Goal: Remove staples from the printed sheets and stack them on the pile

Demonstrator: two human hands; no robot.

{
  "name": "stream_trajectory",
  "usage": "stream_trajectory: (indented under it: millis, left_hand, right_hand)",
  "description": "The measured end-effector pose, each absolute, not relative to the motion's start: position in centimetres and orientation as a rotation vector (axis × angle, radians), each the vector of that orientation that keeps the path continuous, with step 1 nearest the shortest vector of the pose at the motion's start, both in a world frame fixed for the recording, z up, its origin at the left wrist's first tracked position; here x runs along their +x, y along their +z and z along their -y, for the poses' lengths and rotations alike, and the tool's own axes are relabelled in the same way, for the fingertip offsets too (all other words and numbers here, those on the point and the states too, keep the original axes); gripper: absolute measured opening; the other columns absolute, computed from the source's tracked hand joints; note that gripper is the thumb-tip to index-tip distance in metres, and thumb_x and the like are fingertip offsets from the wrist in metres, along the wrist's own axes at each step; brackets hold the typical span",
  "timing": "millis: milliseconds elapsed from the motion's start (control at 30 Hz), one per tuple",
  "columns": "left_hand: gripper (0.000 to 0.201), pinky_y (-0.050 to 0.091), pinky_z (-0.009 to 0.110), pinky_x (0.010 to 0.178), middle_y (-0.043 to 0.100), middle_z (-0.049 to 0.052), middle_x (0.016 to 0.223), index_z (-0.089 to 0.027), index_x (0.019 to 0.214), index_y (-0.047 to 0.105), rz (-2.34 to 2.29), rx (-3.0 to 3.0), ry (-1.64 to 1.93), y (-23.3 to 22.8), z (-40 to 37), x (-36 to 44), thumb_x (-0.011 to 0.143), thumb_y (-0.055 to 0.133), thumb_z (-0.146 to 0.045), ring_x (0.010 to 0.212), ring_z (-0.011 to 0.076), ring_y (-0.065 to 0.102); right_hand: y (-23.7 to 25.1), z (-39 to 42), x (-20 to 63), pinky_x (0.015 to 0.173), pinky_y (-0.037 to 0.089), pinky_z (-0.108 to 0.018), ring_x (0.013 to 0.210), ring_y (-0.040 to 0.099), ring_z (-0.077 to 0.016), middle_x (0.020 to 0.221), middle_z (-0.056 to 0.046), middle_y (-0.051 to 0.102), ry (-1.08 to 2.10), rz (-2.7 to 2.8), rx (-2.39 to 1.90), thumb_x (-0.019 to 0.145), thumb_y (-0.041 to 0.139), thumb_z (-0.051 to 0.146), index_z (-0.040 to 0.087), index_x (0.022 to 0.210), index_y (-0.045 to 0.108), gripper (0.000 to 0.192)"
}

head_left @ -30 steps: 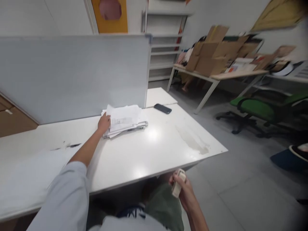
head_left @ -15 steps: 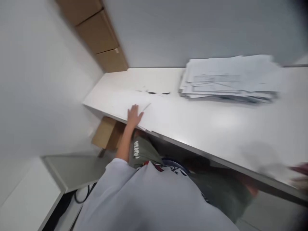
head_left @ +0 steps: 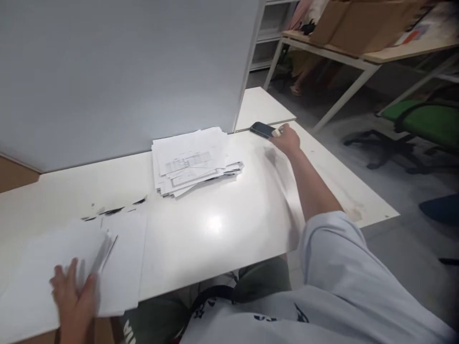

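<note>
Paper (head_left: 124, 272) lies in white sheets on the surface (head_left: 193, 224) beneath my left hand (head_left: 74, 296), which is wide, its fingers spread over the top and its thumb held out to the right. Just beyond that thumb, a strip of a sheet's edge stands raised, with a thin dark line beside it. Farther out from the same hand, past the far edge of the sheets, a row of dark marks (head_left: 113, 210) runs across the surface.

My right hand (head_left: 288, 139) is stretched far forward, fingers narrowed around a small cream object (head_left: 276, 133); most of it is hidden by my grip, so I cannot tell its full shape. Just to the left of those fingers lies a dark phone (head_left: 261, 128), flat on the surface.

Between my two hands, nearer the right one, sits an untidy stack of printed papers (head_left: 193, 160), its edges uneven, up close to the grey panel (head_left: 136, 71) that rises beyond it. Well past my right hand is a farther table (head_left: 330, 55) carrying cardboard (head_left: 369, 26), and off to that hand's right stands a green chair (head_left: 426, 119).
</note>
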State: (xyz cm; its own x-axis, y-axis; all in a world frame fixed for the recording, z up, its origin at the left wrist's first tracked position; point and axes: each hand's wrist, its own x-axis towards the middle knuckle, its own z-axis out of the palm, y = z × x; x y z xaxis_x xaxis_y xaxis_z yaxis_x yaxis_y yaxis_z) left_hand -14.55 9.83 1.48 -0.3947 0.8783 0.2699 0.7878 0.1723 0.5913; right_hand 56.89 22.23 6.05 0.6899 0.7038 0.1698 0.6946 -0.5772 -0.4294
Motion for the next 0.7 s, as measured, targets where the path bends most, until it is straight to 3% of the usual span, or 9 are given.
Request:
stream_trajectory:
  millis: [100, 167, 233, 367, 500, 700]
  left_hand:
    - [0.062, 0.036, 0.051, 0.116, 0.045, -0.034, 0.14, -0.074, 0.125, 0.042, -2.345, 1.611, 0.99, 1.1, -9.6, -14.3, 0.071, 0.059, -0.048, 0.141, 0.0268, 0.041]
    - [0.063, 0.025, 0.046, 0.121, 0.031, -0.041, 0.141, -0.078, 0.122, 0.04, -2.268, 1.692, 0.874, 1.3, -9.0, -14.4, 0.069, 0.058, -0.05, 0.146, 0.0255, 0.03]
    - [0.065, 0.017, 0.043, 0.123, 0.027, -0.044, 0.138, -0.079, 0.12, 0.039, -2.148, 1.776, 0.748, 1.7, -8.5, -14.9, 0.065, 0.06, -0.05, 0.148, 0.0249, 0.025]
    - [0.066, 0.019, 0.04, 0.125, 0.039, -0.042, 0.133, -0.078, 0.121, 0.041, -2.072, 1.789, 0.617, 3.0, -7.8, -15.0, 0.065, 0.057, -0.047, 0.144, 0.0216, 0.035]
    - [0.049, 0.024, 0.039, 0.124, 0.046, -0.044, 0.126, -0.077, 0.11, 0.052, -2.164, 1.63, 0.655, 4.5, -7.3, -14.0, 0.069, 0.053, -0.051, 0.141, 0.0196, 0.039]
    - [0.051, 0.044, 0.05, 0.111, 0.05, -0.05, 0.106, -0.082, 0.108, 0.046, -2.537, 1.286, 0.555, 5.3, -7.3, -13.3, 0.067, 0.049, -0.052, 0.126, 0.0268, 0.057]
  right_hand:
    - [4.9, -26.6, 57.8, 0.082, 0.045, -0.041, 0.098, 0.058, -0.0316, 0.112, -0.021, 0.064, -0.004, 1.264, -2.484, 0.077, 0.066, 0.032, 0.009, 0.124, 0.053, 0.054]
    - [4.2, -28.9, 58.0, 0.083, 0.045, -0.043, 0.099, 0.058, -0.0339, 0.111, -0.023, 0.064, -0.025, 1.345, -2.516, 0.078, 0.064, 0.031, 0.007, 0.124, 0.054, 0.053]
    - [3.6, -30.7, 58.4, 0.083, 0.045, -0.046, 0.1, 0.058, -0.0367, 0.11, -0.026, 0.063, -0.035, 1.372, -2.552, 0.077, 0.065, 0.03, 0.005, 0.124, 0.054, 0.054]
    - [2.6, -32.5, 59.1, 0.083, 0.043, -0.048, 0.1, 0.058, -0.0385, 0.109, -0.028, 0.062, -0.005, 1.385, -2.608, 0.071, 0.069, 0.025, 0.003, 0.124, 0.055, 0.059]
    - [2.2, -31.8, 58.7, 0.082, 0.042, -0.044, 0.099, 0.059, -0.0348, 0.108, -0.026, 0.063, -0.027, 1.426, -2.59, 0.078, 0.064, 0.029, 0.004, 0.123, 0.057, 0.052]
    - [2.4, -31.2, 57.5, 0.081, 0.043, -0.044, 0.099, 0.06, -0.0361, 0.109, -0.026, 0.064, -0.079, 1.405, -2.56, 0.079, 0.062, 0.025, 0.004, 0.123, 0.055, 0.048]
